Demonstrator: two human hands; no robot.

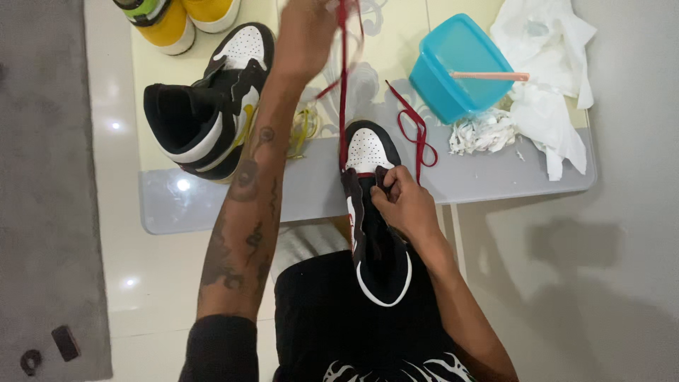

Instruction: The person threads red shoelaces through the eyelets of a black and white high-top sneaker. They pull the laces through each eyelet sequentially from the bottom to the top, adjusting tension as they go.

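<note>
A black and white high-top sneaker (368,152) rests on my lap, toe pointing away from me. My right hand (402,200) pinches its tongue and eyelet flap near the toe box. My left hand (305,34) is raised high above it, pulling a dark red shoelace (344,92) taut up from the front eyelets. The lace's other end (417,134) lies looped on the mat to the right of the toe.
A second black, white and yellow high-top (209,106) stands at the left on a translucent mat (177,205). Yellow sneakers (177,18) sit at the top. A blue tub (456,67) with a pink brush (488,76) and white cloths (544,78) are at the right. A grey rug (42,177) lies left.
</note>
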